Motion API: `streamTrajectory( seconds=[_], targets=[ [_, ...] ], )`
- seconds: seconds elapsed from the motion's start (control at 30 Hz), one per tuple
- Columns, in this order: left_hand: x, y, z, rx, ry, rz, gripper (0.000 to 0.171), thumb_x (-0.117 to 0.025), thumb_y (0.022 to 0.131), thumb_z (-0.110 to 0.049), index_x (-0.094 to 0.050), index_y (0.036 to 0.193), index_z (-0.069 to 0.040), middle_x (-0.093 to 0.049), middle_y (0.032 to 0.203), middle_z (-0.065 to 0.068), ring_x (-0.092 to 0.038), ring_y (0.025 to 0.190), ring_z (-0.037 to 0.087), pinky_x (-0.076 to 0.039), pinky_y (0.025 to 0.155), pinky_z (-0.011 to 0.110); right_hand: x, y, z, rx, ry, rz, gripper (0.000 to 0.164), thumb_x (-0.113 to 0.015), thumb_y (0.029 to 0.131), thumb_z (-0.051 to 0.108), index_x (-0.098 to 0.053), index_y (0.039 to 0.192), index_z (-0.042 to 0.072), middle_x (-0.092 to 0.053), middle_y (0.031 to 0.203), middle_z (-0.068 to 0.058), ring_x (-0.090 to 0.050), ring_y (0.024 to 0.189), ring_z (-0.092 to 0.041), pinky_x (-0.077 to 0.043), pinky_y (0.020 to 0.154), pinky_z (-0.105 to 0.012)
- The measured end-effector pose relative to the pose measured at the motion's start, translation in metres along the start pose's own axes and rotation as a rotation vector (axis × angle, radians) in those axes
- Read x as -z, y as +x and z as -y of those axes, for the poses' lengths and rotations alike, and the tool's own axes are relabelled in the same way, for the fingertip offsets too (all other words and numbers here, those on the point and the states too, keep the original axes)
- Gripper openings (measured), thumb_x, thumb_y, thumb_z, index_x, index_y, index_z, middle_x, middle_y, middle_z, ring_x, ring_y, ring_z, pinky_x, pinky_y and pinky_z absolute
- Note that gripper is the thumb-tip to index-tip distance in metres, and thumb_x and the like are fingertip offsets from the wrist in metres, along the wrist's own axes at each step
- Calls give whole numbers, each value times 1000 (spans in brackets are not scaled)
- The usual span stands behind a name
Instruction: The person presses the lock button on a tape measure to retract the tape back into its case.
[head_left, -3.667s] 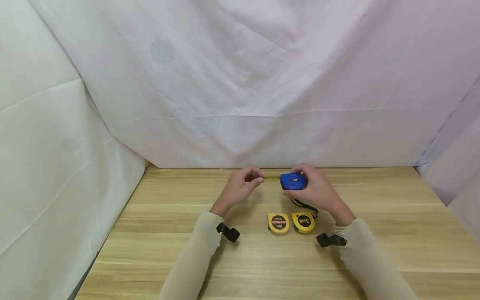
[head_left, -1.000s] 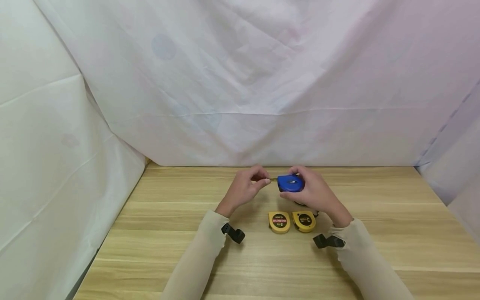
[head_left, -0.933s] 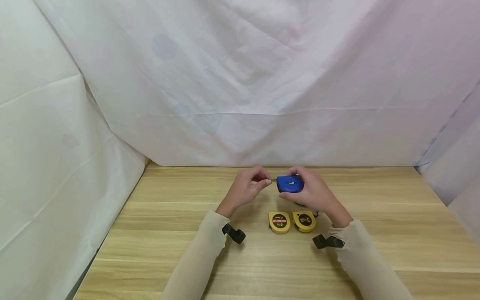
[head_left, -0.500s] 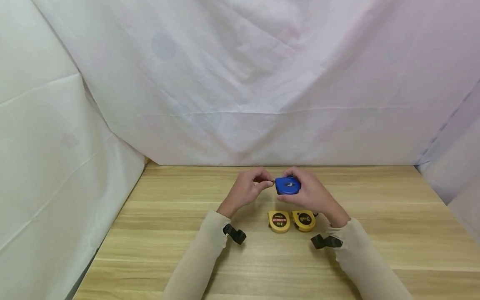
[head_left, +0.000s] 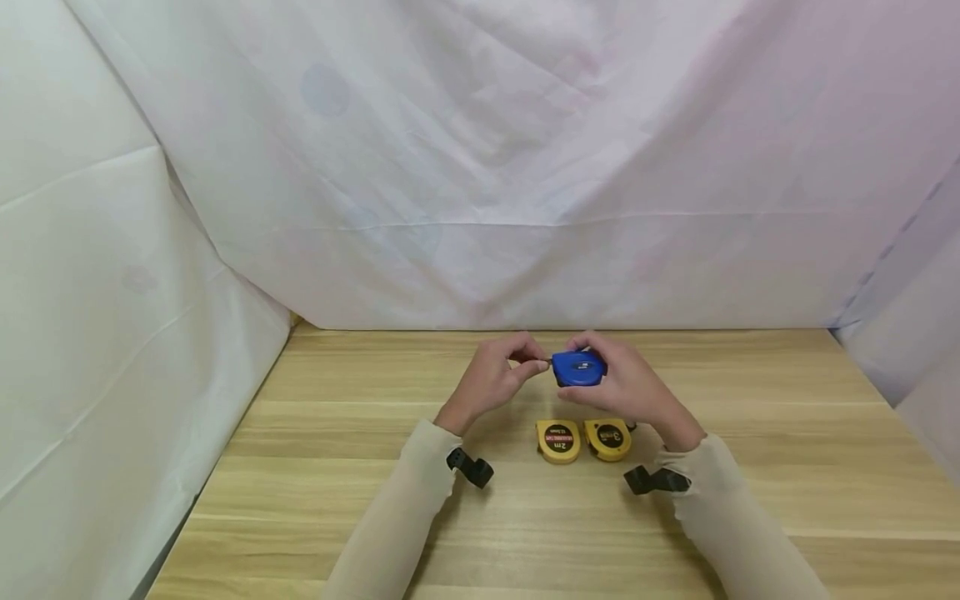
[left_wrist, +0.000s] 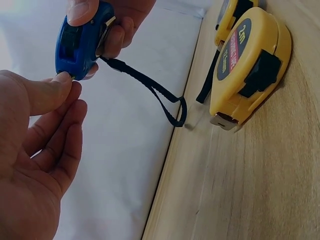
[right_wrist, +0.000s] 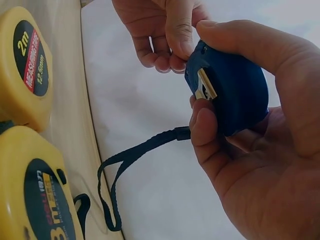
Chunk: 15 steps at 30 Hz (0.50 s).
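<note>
In the head view, my right hand grips a blue tape measure above the back of the table, thumb and fingers on opposite edges of its case. My left hand pinches the end of its blade between thumb and forefinger, right at the case's mouth. Only a sliver of blade shows. A black wrist strap dangles from the case in the left wrist view. The right wrist view shows a metal belt clip on the case, with my fingertips against it.
Two yellow tape measures lie side by side on the wooden table, nearer me than the hands: one marked 2m, the other marked 3. A white cloth hangs along the table's back edge.
A length of yellow blade stretched between the hands earlier; it has since gone back into the blue case. My left hand has moved right, toward the case. The yellow tape measures stay put.
</note>
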<state>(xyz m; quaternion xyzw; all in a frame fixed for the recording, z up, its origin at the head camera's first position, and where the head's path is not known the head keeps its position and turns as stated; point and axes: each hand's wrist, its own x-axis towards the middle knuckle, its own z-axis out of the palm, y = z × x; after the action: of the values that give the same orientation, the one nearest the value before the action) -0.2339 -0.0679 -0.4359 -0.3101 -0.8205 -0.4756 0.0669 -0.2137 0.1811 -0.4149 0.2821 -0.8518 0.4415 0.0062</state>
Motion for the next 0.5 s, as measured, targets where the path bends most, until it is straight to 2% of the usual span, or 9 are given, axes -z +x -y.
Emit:
streamTrajectory(
  seconds=[0.27,0.5],
  targets=[
    [-2,3,-6,-46,10,14,5,-77,106,-14,-78,104,-10,-78,98,-2,-72,93,11,-59,84,31,3,-1,0,3,-5,0,52,-94,89,18,-64,130,8,-70,122,-15,-69,102,-30,-61,85,-44],
    [-2,2,-8,-8,-4,5,6,-76,107,-17,-77,109,-11,-79,101,-3,-73,96,11,-60,85,31,4,-2,1,-3,9,-1,52,-95,89,19,-64,130,9,-69,123,-15,-68,102,-30,-61,85,-44]
  ],
)
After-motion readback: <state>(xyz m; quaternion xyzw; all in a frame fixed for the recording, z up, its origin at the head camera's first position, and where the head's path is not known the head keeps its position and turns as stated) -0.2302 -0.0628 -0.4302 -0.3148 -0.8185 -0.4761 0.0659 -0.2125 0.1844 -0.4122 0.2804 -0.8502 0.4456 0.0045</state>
